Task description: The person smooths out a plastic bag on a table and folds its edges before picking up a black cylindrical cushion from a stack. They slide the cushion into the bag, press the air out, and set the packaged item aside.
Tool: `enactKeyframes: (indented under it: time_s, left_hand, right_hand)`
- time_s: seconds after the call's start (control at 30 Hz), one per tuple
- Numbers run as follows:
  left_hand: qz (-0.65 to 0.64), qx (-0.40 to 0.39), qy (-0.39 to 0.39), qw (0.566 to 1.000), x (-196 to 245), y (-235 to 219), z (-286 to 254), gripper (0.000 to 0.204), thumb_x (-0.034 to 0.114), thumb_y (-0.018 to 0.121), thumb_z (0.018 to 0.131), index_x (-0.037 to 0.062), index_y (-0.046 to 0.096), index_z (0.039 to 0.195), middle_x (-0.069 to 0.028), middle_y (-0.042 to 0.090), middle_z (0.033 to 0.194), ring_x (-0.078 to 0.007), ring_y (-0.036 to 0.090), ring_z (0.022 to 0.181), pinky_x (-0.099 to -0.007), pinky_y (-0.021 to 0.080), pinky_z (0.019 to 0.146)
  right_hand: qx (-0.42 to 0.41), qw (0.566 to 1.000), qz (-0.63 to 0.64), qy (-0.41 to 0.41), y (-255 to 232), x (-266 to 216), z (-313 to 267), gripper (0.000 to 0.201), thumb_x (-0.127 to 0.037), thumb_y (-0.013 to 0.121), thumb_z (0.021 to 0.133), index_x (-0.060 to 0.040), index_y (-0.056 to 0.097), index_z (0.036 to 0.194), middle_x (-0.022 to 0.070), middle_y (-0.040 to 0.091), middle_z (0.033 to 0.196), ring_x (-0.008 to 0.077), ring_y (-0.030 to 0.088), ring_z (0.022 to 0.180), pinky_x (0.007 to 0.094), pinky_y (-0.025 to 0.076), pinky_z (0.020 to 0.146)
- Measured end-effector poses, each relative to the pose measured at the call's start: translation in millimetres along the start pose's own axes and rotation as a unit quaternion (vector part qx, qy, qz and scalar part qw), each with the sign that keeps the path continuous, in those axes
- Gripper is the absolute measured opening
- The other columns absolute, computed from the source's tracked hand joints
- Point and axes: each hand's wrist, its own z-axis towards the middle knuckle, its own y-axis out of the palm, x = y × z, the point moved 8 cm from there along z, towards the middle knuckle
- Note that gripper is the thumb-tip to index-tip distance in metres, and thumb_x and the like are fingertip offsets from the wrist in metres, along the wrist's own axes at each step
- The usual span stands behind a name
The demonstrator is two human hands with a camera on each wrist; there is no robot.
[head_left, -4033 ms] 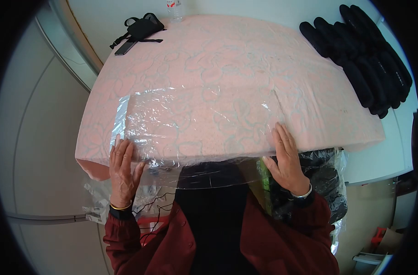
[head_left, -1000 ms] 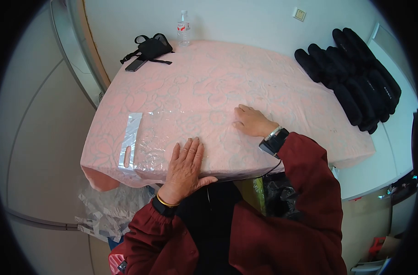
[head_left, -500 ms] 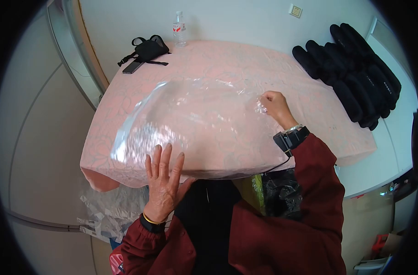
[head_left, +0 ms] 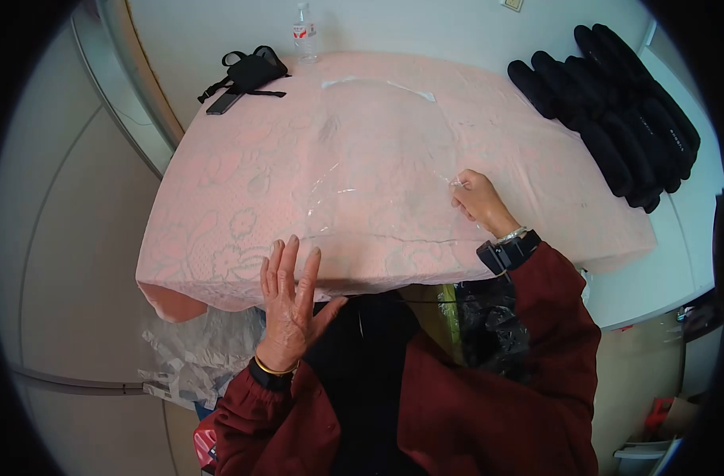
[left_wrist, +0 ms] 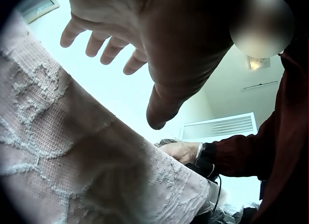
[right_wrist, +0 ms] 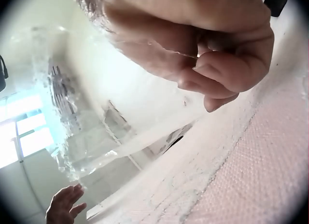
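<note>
A clear plastic bag (head_left: 378, 151) extends over the pink patterned tablecloth (head_left: 211, 198), its whitish strip (head_left: 394, 84) at the far end. My right hand (head_left: 482, 202) pinches the bag's right edge between curled fingers and thumb; the right wrist view shows the film (right_wrist: 91, 122) hanging loosely beside that hand (right_wrist: 193, 45). At the table's front edge, my left hand (head_left: 289, 309) has its fingers straight and spread, with nothing held. In the left wrist view this hand (left_wrist: 159, 45) stands above the cloth (left_wrist: 43, 151), palm showing.
Black padded tubes (head_left: 608, 111) lie joined at the right beside a white surface (head_left: 663, 246). Toward the back left are a black pouch (head_left: 255, 71), a phone (head_left: 224, 102) and a water bottle (head_left: 304, 36). Crumpled plastic (head_left: 191, 349) lies below the table's left front.
The bag was flat with its strip at the left; my right hand gripped its edge, and it lifted and swung round, strip now far. My left hand let off the bag and moved left.
</note>
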Motion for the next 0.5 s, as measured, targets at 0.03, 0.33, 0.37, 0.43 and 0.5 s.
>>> enactKeyframes:
  time_s: [0.03,0.33,0.37,0.43,0.5]
  left_hand:
    - [0.001,-0.002,-0.001,1.000,-2,1,0,0.086,0.024,0.086,0.070,0.0111,0.045,0.144,-0.0200,0.032,0.154,-0.0439,0.030,0.142,-0.0617,0.028,0.111]
    - [0.034,0.049,0.013,0.998,-25,7,21,0.062,0.010,0.078,0.075,0.0079,0.054,0.132,-0.0177,0.049,0.140,-0.0397,0.048,0.127,-0.0560,0.039,0.104]
    - [0.043,0.048,0.025,0.998,-31,8,24,0.053,0.008,0.076,0.077,0.0069,0.059,0.126,-0.0163,0.054,0.133,-0.0380,0.053,0.122,-0.0539,0.041,0.102]
    - [0.051,0.047,0.040,0.997,-34,8,26,0.044,0.005,0.074,0.078,0.0059,0.063,0.120,-0.0148,0.060,0.127,-0.0363,0.057,0.117,-0.0518,0.044,0.100]
    - [0.034,0.074,0.046,0.996,-35,-1,24,0.031,0.001,0.071,0.078,0.0048,0.066,0.108,-0.0122,0.065,0.114,-0.0334,0.062,0.109,-0.0485,0.048,0.095]
  right_hand:
    - [-0.002,1.000,0.001,0.001,1,4,-2,0.012,-0.015,0.059,0.095,-0.0034,0.057,0.096,0.0039,0.060,0.075,0.0091,0.051,0.055,0.0229,0.040,0.048]
    - [-0.029,0.993,-0.033,-0.112,19,4,-32,0.014,-0.011,0.062,0.093,0.0005,0.057,0.098,0.0037,0.060,0.072,0.0088,0.053,0.058,0.0259,0.043,0.051]
    - [-0.025,0.991,-0.051,-0.122,17,6,-33,0.013,-0.011,0.062,0.094,-0.0007,0.057,0.099,0.0023,0.059,0.072,0.0072,0.051,0.059,0.0240,0.041,0.050]
    - [-0.018,0.989,-0.069,-0.130,12,9,-36,0.012,-0.011,0.062,0.095,-0.0019,0.057,0.100,0.0008,0.057,0.073,0.0056,0.050,0.059,0.0221,0.040,0.050]
    - [0.000,0.990,-0.075,-0.123,3,10,-38,0.013,-0.009,0.063,0.094,-0.0010,0.056,0.102,0.0008,0.058,0.073,0.0057,0.050,0.060,0.0228,0.041,0.050]
